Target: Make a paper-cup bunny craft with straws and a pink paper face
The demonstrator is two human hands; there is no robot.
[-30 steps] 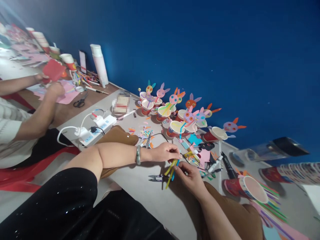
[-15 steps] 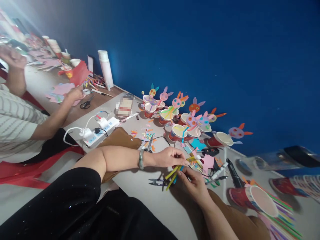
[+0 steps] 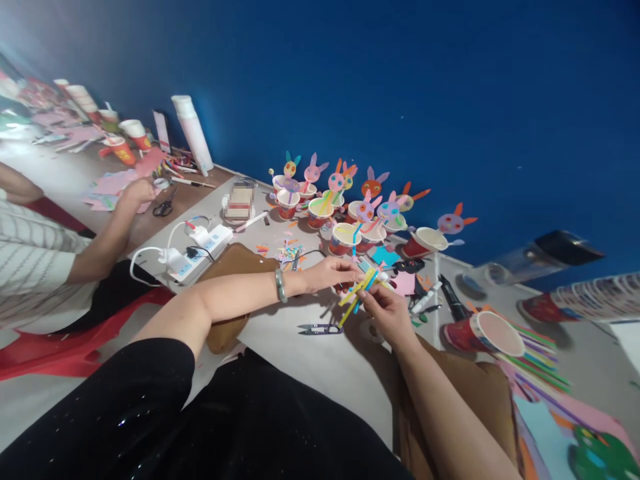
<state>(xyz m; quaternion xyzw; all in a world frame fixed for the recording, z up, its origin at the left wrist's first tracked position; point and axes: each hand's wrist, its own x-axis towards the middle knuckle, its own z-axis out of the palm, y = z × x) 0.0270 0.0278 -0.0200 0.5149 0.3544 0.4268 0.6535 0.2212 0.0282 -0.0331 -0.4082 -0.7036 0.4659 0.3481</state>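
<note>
Yellow and blue straws (image 3: pixel 369 283) cross each other in front of me, held low over the table. My right hand (image 3: pixel 391 313) pinches them from the right between thumb and fingers. From the other side my left hand (image 3: pixel 327 275), a bracelet (image 3: pixel 280 285) on its wrist, has its fingertips closed at the straws' upper part; its exact grip is partly hidden. Just below the straws' lower ends lie dark thread snips (image 3: pixel 320 329) on the table. Behind my hands stand several paper cups (image 3: pixel 345 237) with paper rabbit heads (image 3: pixel 367 209) on straws.
A power strip (image 3: pixel 205 257) with plugs and cables sits left of my forearm. Paper scraps (image 3: pixel 293 252) lie beyond my left hand. At right are a red cup (image 3: pixel 480 333), loose coloured straws (image 3: pixel 540 357), stacked cups (image 3: pixel 590 297) and a clear bottle (image 3: pixel 530 263). A co-worker's arm (image 3: pixel 107 237) reaches in at left.
My view has turned slightly, showing more on the right. Both hands have risen a little with the straws, which now show more blue. The co-worker's raised hand has come down.
</note>
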